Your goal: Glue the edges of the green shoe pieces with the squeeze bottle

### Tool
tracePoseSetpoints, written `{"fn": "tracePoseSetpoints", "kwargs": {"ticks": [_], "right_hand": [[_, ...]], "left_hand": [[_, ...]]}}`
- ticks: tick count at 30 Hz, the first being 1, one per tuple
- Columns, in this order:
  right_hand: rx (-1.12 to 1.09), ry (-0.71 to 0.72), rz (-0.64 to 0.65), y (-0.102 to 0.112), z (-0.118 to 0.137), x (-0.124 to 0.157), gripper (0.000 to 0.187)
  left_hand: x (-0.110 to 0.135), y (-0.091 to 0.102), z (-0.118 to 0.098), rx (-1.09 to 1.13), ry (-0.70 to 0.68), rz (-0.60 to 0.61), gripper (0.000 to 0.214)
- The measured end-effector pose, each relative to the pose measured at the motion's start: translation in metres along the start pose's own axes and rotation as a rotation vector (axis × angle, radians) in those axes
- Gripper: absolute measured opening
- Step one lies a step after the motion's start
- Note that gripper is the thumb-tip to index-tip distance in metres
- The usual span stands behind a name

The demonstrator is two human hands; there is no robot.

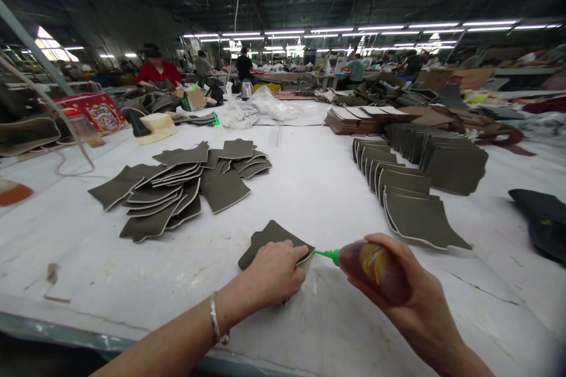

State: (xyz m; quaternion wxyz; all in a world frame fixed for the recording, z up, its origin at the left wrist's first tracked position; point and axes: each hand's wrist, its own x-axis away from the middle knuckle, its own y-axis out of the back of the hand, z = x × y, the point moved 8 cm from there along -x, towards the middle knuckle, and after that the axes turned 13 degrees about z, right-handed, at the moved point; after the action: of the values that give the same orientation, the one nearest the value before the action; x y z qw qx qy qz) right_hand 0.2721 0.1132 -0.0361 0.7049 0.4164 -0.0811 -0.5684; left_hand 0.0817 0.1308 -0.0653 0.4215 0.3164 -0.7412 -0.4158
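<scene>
My left hand (270, 274) presses down on a dark olive cut piece (269, 237) lying on the white table (309, 194), fingers curled over its near edge. My right hand (398, 294) is wrapped round a brown squeeze bottle (374, 268) whose green nozzle (326, 255) points left and touches the piece's right edge. A silver bracelet sits on my left wrist.
A loose heap of the same olive pieces (177, 188) lies at the left. Overlapped rows of pieces (411, 182) and tan stacks (358, 119) stand at the right. Plastic bags (260, 109), a red box (95, 111) and other workers are farther back. A black piece (542, 221) lies far right.
</scene>
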Motion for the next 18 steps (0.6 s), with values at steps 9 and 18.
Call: {"fn": "tracePoseSetpoints", "kwargs": {"ticks": [9,18], "right_hand": [[-0.043,-0.035,-0.050,0.004,-0.005,-0.002,0.045],[-0.162,-0.139,-0.045,0.000,-0.012,0.006,0.045]], "left_hand": [[0.000,-0.002,0.002,0.050,-0.023,-0.003,0.051],[0.002,-0.004,0.005,0.088,-0.028,-0.005,0.050]]}}
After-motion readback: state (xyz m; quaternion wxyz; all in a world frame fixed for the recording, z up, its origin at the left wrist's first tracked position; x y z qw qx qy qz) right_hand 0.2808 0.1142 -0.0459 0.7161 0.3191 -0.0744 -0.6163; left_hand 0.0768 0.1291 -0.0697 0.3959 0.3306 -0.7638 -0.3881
